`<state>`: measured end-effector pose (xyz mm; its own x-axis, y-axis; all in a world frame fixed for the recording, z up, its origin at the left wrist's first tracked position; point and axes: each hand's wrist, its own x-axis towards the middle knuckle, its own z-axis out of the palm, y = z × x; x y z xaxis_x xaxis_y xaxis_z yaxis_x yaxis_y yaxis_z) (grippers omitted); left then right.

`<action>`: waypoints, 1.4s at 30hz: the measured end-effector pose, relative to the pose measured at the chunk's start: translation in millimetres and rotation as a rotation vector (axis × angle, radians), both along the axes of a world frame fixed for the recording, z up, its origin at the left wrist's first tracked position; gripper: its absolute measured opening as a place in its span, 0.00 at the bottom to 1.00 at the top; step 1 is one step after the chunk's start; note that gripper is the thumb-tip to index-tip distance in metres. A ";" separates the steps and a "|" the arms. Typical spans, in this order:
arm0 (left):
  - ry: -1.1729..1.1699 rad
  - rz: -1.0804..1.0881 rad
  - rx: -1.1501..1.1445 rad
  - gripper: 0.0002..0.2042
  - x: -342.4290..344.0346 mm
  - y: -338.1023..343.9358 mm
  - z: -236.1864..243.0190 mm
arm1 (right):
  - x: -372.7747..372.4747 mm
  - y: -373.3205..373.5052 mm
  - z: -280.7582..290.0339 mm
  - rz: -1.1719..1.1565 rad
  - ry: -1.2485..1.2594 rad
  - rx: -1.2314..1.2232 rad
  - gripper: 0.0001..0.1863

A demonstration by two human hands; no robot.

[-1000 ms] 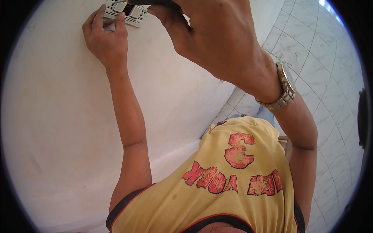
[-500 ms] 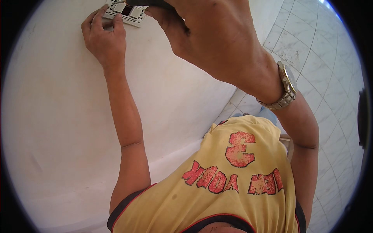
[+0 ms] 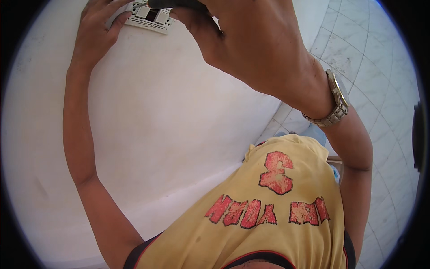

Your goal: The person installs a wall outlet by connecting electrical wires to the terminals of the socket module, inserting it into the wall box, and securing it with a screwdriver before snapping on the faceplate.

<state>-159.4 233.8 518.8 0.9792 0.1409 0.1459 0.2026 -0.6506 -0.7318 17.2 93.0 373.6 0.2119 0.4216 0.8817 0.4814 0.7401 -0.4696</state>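
Note:
A white light switch plate (image 3: 145,28) with two pale rocker switches and a dark gap between them sits against the white wall, cut by the top edge. My left hand (image 3: 96,33) grips its left end, thumb at the lower edge and a finger stretched over the upper part; the other fingertips are partly out of view. My right hand (image 3: 255,42), large in the foreground, is closed round a dark-handled screwdriver (image 3: 168,3). The metal shaft points left, its tip at the plate's left end near my left finger. Most of the handle is hidden by my hand.
The smooth white wall (image 3: 148,116) fills the left and middle. Pale tiled floor (image 3: 380,116) with grey grout lines lies to the right. A metal-band wristwatch (image 3: 336,105) is on my right wrist. My yellow sleeveless shirt (image 3: 251,188) takes up the lower middle.
My left hand and forearm have shifted left, so the hand now sits at the plate's left end rather than over its lower front. My right hand keeps the screwdriver at the plate.

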 end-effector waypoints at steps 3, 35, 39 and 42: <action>0.020 0.184 -0.132 0.10 5.5 10.1 3.3 | -0.7 -0.1 -2.0 -0.012 0.023 0.026 0.04; -0.705 0.093 -1.328 0.16 -52.1 13.2 -33.6 | 3.2 -36.4 -25.3 0.158 0.601 0.095 0.14; -1.095 0.021 -1.672 0.14 -59.1 6.4 -64.1 | -0.1 -43.2 -16.1 0.126 0.442 -0.084 0.14; -1.497 -0.108 -2.054 0.11 -51.1 -6.9 -114.7 | -3.7 -44.4 -23.3 0.173 0.775 -0.193 0.11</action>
<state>-210.5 226.9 404.1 0.4431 0.8720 0.2080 -0.3099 -0.0687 0.9483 13.5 48.7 350.3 0.6497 0.6339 0.4196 -0.1463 0.6459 -0.7492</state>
